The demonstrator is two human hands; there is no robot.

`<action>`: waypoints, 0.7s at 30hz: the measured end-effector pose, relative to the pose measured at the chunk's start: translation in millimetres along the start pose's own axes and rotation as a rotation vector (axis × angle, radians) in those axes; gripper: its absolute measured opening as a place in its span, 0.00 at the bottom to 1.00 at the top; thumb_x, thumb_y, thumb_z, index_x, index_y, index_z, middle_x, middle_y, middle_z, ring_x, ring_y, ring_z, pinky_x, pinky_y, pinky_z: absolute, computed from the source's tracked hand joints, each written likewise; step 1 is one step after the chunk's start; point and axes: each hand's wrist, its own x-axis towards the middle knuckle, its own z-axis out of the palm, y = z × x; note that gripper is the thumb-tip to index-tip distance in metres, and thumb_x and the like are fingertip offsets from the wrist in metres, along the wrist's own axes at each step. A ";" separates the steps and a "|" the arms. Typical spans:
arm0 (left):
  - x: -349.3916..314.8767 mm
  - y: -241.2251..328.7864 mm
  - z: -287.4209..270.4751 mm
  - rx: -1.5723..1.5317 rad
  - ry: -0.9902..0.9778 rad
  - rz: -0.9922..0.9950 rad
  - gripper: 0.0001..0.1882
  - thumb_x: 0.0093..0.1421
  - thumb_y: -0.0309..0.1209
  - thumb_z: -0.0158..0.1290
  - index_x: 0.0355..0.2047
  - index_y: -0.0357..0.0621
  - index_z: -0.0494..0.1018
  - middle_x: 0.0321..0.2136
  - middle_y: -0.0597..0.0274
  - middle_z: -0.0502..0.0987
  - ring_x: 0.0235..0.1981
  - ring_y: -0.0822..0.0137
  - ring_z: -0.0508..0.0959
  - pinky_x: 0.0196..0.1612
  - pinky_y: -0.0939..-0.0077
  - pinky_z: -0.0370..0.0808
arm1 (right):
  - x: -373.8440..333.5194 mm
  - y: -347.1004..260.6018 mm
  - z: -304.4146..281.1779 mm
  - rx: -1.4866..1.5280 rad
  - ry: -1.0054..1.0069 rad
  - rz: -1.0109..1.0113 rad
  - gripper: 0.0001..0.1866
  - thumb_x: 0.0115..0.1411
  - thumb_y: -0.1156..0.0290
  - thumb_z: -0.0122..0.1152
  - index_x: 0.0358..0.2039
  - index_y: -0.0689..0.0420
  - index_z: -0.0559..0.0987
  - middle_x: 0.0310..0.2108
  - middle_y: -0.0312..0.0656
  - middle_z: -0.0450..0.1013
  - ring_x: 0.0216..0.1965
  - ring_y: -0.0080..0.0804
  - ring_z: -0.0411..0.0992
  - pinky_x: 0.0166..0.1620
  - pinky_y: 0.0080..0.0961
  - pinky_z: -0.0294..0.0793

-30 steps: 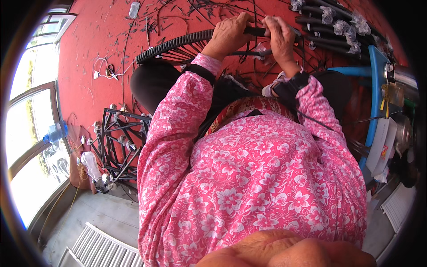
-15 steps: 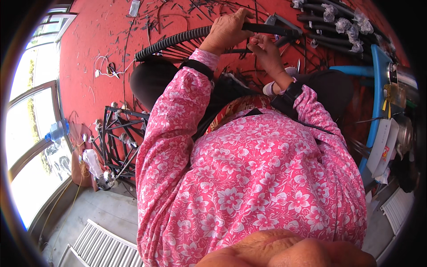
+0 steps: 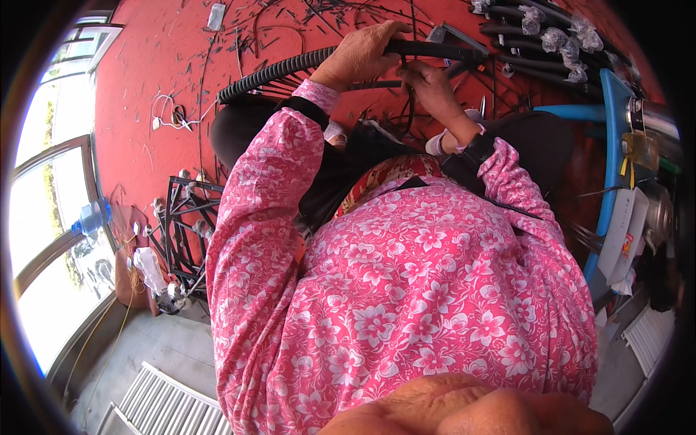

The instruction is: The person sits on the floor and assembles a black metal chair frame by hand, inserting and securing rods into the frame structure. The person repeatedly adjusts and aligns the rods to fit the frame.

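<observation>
Head view: the left hand (image 3: pixel 358 56) is curled around the black tube (image 3: pixel 278 76), which extends crosswise above the red floor (image 3: pixel 170 51). The right hand (image 3: pixel 433 85), fingertips brought together, pinches a thin dark strip (image 3: pixel 410 110) just below the tube.
</observation>
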 end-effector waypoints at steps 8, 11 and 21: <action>-3.5 1.3 11.9 0.330 0.137 0.164 0.24 0.52 0.33 0.61 0.51 0.47 0.73 0.39 0.59 0.78 0.42 0.55 0.80 0.45 0.61 0.77 | -3.9 -32.4 -10.4 0.161 -0.083 0.175 0.13 0.66 0.63 0.57 0.39 0.61 0.82 0.22 0.36 0.78 0.16 0.17 0.64 0.21 0.19 0.62; -6.1 -1.4 22.6 0.506 0.220 0.157 0.22 0.53 0.37 0.62 0.49 0.49 0.74 0.37 0.60 0.77 0.39 0.56 0.80 0.43 0.62 0.76 | -10.0 -55.3 -11.4 0.184 -0.086 0.252 0.14 0.66 0.63 0.57 0.38 0.61 0.82 0.22 0.35 0.77 0.14 0.13 0.58 0.18 0.14 0.55; 3.2 -13.9 29.6 0.638 0.267 0.208 0.17 0.60 0.47 0.58 0.36 0.46 0.73 0.28 0.63 0.74 0.31 0.62 0.79 0.37 0.66 0.74 | -38.3 -186.1 -124.8 0.303 -0.433 0.135 0.23 0.64 0.58 0.62 0.49 0.65 0.72 0.20 0.32 0.72 0.12 0.08 0.54 0.16 0.07 0.49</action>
